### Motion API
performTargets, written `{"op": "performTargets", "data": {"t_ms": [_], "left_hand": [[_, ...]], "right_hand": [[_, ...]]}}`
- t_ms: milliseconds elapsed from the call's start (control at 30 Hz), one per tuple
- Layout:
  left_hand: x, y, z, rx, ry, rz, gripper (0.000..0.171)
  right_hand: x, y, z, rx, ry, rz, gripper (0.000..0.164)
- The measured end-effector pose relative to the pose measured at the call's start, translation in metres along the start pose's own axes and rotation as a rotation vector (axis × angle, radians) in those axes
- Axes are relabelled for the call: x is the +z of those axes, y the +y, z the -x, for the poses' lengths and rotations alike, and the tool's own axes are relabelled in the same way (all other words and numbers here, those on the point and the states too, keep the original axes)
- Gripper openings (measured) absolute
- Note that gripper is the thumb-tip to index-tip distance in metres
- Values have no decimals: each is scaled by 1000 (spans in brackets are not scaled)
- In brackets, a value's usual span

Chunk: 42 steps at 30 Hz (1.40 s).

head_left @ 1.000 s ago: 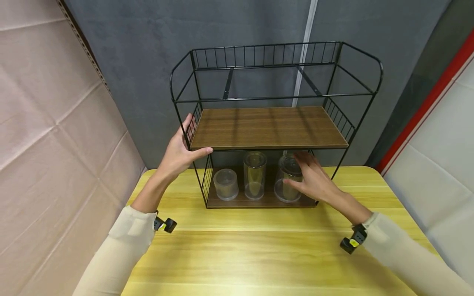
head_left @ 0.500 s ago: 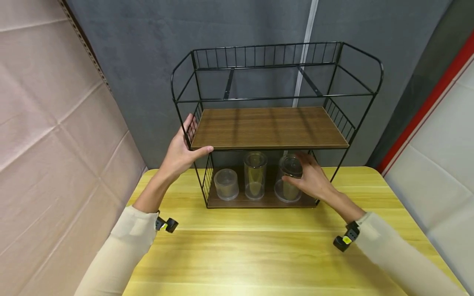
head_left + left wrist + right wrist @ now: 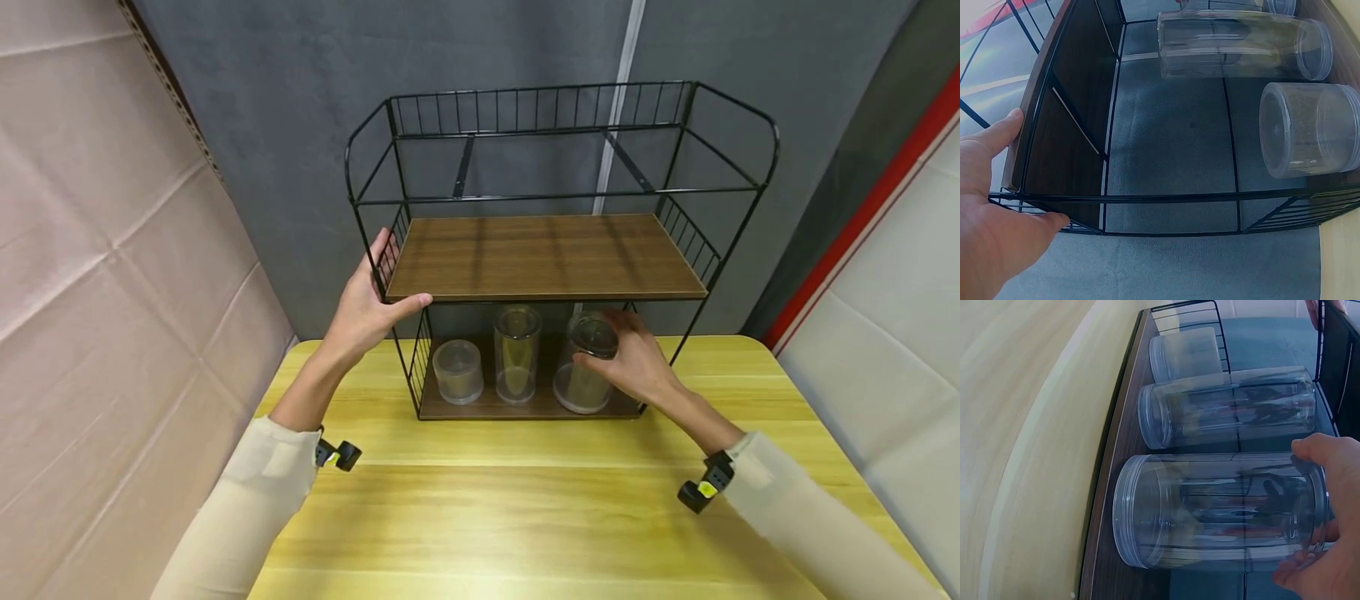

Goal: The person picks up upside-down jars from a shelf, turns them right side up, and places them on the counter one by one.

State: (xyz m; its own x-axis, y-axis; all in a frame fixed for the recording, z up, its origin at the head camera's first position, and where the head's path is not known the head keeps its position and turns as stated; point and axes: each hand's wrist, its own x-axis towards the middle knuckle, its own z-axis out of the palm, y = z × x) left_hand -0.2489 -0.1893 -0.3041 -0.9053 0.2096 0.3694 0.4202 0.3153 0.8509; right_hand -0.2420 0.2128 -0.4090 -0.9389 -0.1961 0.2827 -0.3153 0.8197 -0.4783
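Note:
A black wire rack (image 3: 540, 196) with brown wood-look shelves stands on the table. My left hand (image 3: 360, 308) grips its left side at the middle shelf (image 3: 547, 258), thumb along the front edge, fingers outside the wire side. Three clear, see-through jars stand on the bottom shelf (image 3: 540, 411). At the right is a wide tall jar (image 3: 1222, 512); my right hand (image 3: 637, 362) holds its upper end between thumb and fingers. Its ringed, lid-like end is at the bottom. Beside it stand a narrower tall jar (image 3: 517, 354) and, farther left, a short jar (image 3: 457, 372).
The middle shelf lies low over the jars and my right hand. The rack's top tier (image 3: 555, 198) is a bare frame with two crossbars. Yellow wood table (image 3: 510, 508) extends in front; a grey curtain (image 3: 300, 125) hangs behind.
My right hand has shifted slightly left and come round the wide jar's top. That jar's top has moved slightly right. The left hand stays in place.

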Motion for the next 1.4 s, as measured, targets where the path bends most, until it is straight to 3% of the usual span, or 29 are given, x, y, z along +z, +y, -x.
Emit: {"op": "performTargets", "data": {"t_ms": [400, 833, 967, 1167, 1300, 1400], "left_hand": [[4, -1, 6, 28, 60, 1, 105], [14, -4, 25, 118, 162, 109, 98], [21, -2, 39, 210, 284, 112, 98], [38, 0, 62, 459, 484, 65, 92], [54, -2, 73, 579, 492, 50, 85], [67, -4, 83, 605, 442, 53, 86]], "right_hand": [[-10, -13, 19, -9, 8, -32, 91], [-20, -31, 39, 56, -10, -131, 85], [-22, -31, 44, 86, -20, -173, 85], [-21, -32, 50, 145, -60, -324, 81], [-22, -33, 56, 174, -99, -454, 77], [-22, -33, 60, 196, -126, -551, 74]]}}
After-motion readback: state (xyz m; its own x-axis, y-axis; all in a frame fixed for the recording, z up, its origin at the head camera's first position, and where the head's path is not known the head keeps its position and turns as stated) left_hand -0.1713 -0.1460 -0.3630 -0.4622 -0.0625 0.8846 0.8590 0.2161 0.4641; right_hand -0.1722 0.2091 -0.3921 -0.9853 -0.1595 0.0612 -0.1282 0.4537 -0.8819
